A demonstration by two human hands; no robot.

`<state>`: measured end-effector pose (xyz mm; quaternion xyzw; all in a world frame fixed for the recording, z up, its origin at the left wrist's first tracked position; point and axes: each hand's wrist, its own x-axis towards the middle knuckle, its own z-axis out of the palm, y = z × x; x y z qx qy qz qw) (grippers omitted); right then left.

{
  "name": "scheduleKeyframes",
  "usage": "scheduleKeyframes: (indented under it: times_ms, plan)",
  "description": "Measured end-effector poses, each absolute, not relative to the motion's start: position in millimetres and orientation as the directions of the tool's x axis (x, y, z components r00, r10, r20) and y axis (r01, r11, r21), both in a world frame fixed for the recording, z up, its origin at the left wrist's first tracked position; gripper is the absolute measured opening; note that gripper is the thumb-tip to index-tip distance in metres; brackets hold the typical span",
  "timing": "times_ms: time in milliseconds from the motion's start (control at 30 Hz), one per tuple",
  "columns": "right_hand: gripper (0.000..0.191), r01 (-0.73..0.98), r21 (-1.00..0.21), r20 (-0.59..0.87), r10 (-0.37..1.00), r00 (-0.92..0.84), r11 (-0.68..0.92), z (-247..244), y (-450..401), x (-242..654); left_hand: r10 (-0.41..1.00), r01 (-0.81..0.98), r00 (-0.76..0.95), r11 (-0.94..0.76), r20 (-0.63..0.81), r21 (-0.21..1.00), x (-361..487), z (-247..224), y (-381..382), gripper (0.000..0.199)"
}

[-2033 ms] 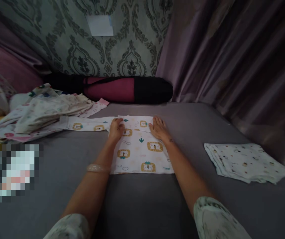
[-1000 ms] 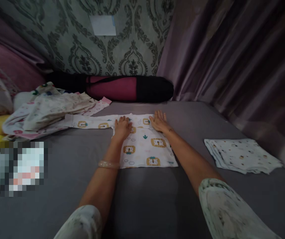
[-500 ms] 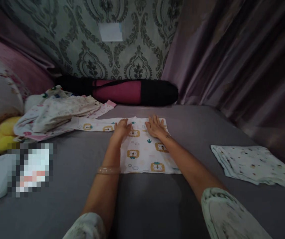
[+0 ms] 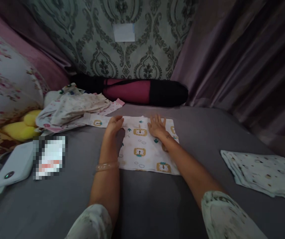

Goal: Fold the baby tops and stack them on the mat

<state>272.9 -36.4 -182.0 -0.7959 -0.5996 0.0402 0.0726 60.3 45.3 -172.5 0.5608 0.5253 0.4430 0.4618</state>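
A white shirt (image 4: 128,156) printed with yellow lion faces and green leaves lies flat on the bed, one sleeve (image 4: 92,120) stretched out to the left. At the inner end of that sleeve, by the shirt's left side, my left hand (image 4: 114,125) has its fingers curled against the cloth; its fingertips are partly hidden. My right hand (image 4: 157,126) rests palm down on the upper right part of the shirt, fingers spread. No sleeve shows sticking out on the right side.
Folded pale cloth (image 4: 261,169) lies at the right. A heap of clothes (image 4: 75,108) sits at the back left, near a yellow plush thing (image 4: 23,126) and a white power bank (image 4: 18,164). Behind stretches a black and pink long bag (image 4: 129,91) along the wall.
My left hand has moved left off the shirt's upper middle to its left side, fingers now curled. My right hand stays spread on the cloth. The view has turned slightly left.
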Motion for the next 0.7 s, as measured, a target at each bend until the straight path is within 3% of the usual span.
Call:
scheduleKeyframes:
  times_ms: [167, 333, 567, 700]
  plan:
    - [0.060, 0.975, -0.210, 0.005, 0.997, 0.075, -0.072, -183.2, -24.9, 229.0, 1.000, 0.164, -0.001, 0.020, -0.020, 0.986, 49.9, -167.5, 42.3, 0.012]
    - [0.060, 0.978, -0.193, -0.048, 0.996, 0.078, -0.086, -192.6, -22.0, 215.3, 0.961, 0.226, -0.272, 0.109, -0.045, 0.968, 40.1, -166.9, 52.0, 0.016]
    - [0.061, 0.976, -0.206, -0.078, 0.996, 0.053, -0.068, -189.9, -17.8, 221.2, 0.716, 0.266, -0.694, 0.362, -0.083, 0.894, 16.3, -167.2, 50.8, 0.041]
    - [0.061, 0.978, -0.199, -0.078, 0.996, 0.041, -0.056, -187.2, -15.5, 222.0, 0.644, 0.244, -0.753, 0.466, -0.137, 0.850, 12.3, -168.1, 50.6, 0.044]
